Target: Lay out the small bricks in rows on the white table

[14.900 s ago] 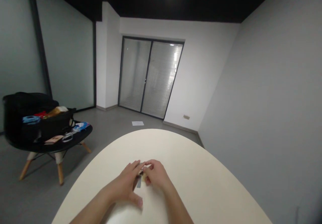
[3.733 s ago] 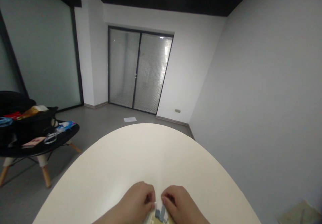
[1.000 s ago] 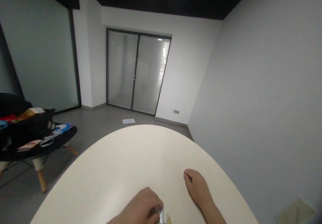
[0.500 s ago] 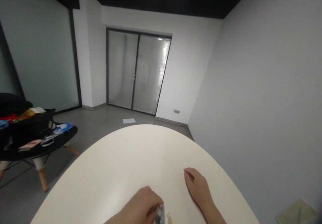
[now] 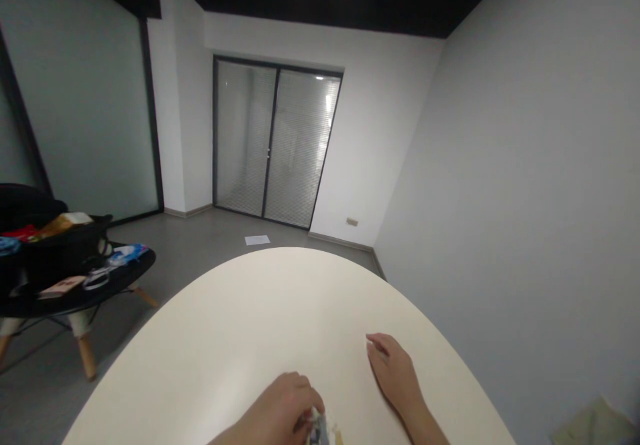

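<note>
At the bottom edge, my left hand (image 5: 290, 405) is bent over a small grey and white object with dark patches (image 5: 319, 430). Its thumb and fingers close on the object's upper end, while the lower part is cut off by the frame, so its kind is unclear. Just to the right of it lies a small yellowish piece (image 5: 339, 437), also cut off. My right hand (image 5: 395, 370) rests on its side on the table, loosely curled. A narrow gap shows between its thumb and forefinger, with nothing visible in it.
Both hands are over a round cream table (image 5: 260, 305). At the left, a black chair (image 5: 125, 282) holds a black bag (image 5: 65, 252) and small items. A white sheet (image 5: 257, 240) lies on the floor beyond the table. A grey wall (image 5: 525, 198) stands close on the right.
My right thumb and forefinger have parted slightly. My left fingers have shifted a little on the small object, which has turned slightly. The view has moved very little.
</note>
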The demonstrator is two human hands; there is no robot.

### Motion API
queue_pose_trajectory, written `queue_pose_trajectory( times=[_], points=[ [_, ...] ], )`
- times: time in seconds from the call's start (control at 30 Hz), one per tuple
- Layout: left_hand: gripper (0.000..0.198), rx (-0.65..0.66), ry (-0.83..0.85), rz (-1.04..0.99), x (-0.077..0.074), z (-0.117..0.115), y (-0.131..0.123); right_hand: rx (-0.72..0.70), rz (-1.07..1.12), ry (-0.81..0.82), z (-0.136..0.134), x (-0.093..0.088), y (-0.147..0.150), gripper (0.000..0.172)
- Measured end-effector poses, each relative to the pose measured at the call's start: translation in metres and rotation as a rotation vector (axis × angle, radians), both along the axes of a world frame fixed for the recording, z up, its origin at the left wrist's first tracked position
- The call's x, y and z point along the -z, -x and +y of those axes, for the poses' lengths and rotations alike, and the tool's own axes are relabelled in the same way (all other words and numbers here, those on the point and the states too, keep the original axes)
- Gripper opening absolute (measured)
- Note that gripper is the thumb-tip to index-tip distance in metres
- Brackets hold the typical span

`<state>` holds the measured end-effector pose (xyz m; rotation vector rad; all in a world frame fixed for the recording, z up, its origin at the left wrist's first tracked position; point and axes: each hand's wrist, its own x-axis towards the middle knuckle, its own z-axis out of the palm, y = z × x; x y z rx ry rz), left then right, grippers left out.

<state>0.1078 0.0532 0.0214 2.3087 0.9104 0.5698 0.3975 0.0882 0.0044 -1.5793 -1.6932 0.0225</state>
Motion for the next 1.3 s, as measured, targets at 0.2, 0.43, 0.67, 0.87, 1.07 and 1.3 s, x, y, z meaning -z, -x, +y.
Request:
queue_pose_trajectory(
  times=[0.2,0.43,0.67,0.87,1.07,1.3],
  points=[
    [0.034,0.015,0.022,-0.048,-0.009,-0.002,0.002,-0.001,-0.017,-0.04,0.001,0.003,0.0,0.031],
    [0.021,-0.066,0.077,-0.29,-0.012,-0.001,0.005,-0.058,-0.102,-0.165,-0.016,-0.012,0.027,0.024],
    [0.014,-0.296,0.343,-0.536,0.0,0.003,0.001,-0.41,-0.154,-0.228,-0.042,-0.031,0.075,0.021],
    [0.029,-0.293,0.476,-0.677,0.005,0.008,-0.003,-0.585,-0.186,-0.25,-0.051,-0.035,0.1,0.022],
    [0.034,-0.307,0.504,-0.71,0.011,0.01,-0.005,-0.607,-0.202,-0.316,-0.051,-0.037,0.109,0.02],
    [0.037,-0.335,0.432,-0.598,0.004,0.008,0.0,-0.579,-0.251,-0.33,-0.053,-0.035,0.111,0.015]
  ],
)
